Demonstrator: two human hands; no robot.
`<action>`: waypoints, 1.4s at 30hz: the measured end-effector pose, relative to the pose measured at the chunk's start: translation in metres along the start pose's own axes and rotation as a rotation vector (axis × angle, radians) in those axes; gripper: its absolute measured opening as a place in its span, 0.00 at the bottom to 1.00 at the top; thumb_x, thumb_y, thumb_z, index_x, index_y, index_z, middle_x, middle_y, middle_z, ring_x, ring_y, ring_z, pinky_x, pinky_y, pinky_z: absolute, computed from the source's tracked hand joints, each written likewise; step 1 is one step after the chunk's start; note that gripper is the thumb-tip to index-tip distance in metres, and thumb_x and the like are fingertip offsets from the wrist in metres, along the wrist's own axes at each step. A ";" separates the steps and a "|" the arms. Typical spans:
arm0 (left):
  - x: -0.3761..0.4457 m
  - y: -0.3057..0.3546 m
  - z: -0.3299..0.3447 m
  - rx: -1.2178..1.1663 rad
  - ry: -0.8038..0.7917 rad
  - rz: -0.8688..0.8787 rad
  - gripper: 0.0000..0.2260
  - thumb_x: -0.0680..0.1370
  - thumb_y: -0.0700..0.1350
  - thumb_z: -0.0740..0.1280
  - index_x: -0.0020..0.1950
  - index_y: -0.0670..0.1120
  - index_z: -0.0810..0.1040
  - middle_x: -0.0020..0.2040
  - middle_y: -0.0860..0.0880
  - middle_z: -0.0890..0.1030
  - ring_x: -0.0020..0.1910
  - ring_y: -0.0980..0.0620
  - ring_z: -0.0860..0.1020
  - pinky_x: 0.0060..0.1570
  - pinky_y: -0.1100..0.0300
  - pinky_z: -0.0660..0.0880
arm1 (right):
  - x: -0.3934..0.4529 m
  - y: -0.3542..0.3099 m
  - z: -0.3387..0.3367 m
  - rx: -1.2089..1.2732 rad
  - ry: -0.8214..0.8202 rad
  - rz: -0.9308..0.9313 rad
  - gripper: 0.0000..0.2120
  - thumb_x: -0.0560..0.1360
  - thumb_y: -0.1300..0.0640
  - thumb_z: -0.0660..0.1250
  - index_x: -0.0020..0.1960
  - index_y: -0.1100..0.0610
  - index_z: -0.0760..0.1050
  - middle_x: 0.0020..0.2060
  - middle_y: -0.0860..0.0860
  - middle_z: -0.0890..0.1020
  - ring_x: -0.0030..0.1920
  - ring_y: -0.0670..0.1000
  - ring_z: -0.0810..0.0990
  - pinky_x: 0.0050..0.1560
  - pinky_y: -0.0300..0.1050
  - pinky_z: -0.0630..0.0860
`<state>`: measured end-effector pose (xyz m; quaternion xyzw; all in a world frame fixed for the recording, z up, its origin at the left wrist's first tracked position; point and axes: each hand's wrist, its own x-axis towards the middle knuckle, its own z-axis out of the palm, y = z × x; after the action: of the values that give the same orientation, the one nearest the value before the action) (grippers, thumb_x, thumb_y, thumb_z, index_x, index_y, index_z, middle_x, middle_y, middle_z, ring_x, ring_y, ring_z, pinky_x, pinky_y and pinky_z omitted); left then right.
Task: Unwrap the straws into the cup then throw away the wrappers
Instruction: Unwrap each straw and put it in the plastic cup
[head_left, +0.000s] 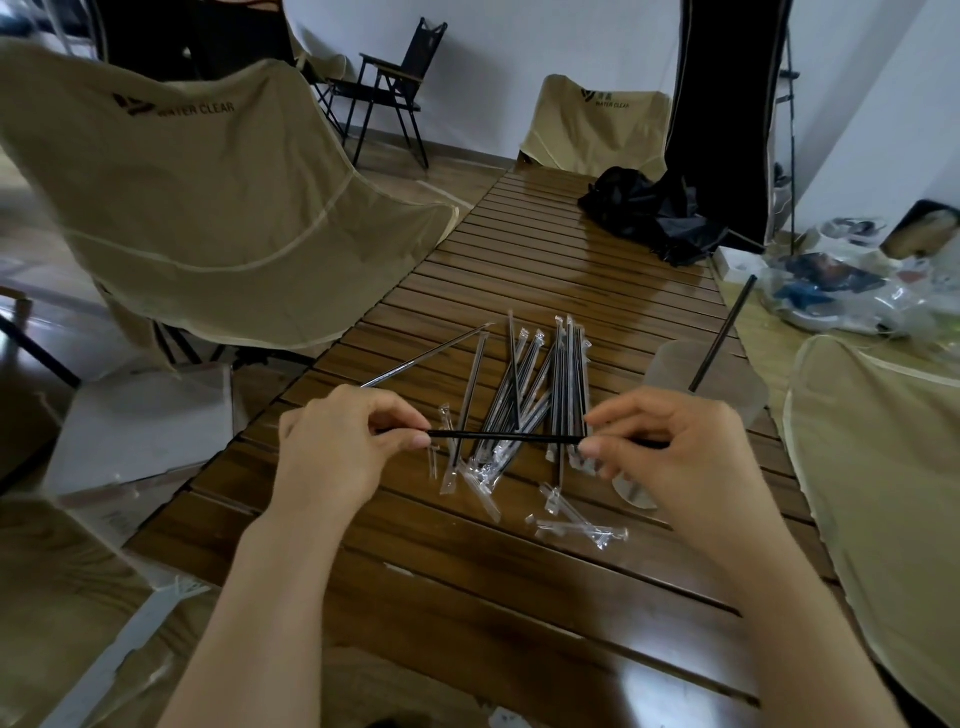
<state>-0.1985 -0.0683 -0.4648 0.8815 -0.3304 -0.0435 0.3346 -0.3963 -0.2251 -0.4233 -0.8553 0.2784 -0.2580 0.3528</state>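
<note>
Straw (506, 437), thin and black, is held level above the slatted wooden table (519, 597), pinched at each end. The left hand (332, 447) grips it between thumb and curled forefinger; the right hand (675, 457) does likewise. Beneath lies a heap of wrapped straws (540, 395). Beside the right hand stands a translucent cup (727, 384) holding one straw.

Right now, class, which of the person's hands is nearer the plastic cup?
Right. The right hand sits just below and left of the cup; the left hand is across the pile of straws, much farther left.
</note>
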 end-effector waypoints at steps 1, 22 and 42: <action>0.000 0.001 0.001 -0.004 -0.001 0.000 0.03 0.72 0.56 0.72 0.42 0.64 0.79 0.44 0.62 0.81 0.50 0.58 0.78 0.64 0.46 0.67 | -0.001 -0.002 -0.004 0.067 0.008 0.012 0.05 0.68 0.59 0.74 0.44 0.52 0.82 0.31 0.47 0.84 0.32 0.43 0.82 0.40 0.38 0.79; 0.000 0.023 0.017 0.054 -0.182 0.153 0.04 0.72 0.56 0.73 0.39 0.63 0.79 0.39 0.64 0.81 0.44 0.67 0.78 0.60 0.51 0.74 | 0.005 -0.017 -0.003 0.134 0.686 -0.280 0.08 0.82 0.58 0.57 0.47 0.57 0.73 0.34 0.55 0.76 0.34 0.53 0.75 0.35 0.49 0.73; 0.006 0.052 0.058 0.156 -0.541 0.185 0.06 0.78 0.49 0.68 0.52 0.59 0.81 0.56 0.57 0.81 0.57 0.60 0.77 0.59 0.59 0.72 | 0.005 -0.007 -0.006 -0.131 0.993 -0.355 0.12 0.83 0.60 0.55 0.49 0.66 0.74 0.38 0.56 0.79 0.36 0.52 0.76 0.40 0.35 0.69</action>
<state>-0.2398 -0.1330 -0.4765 0.8270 -0.4890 -0.2207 0.1679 -0.3943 -0.2266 -0.4134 -0.6845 0.2785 -0.6696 0.0752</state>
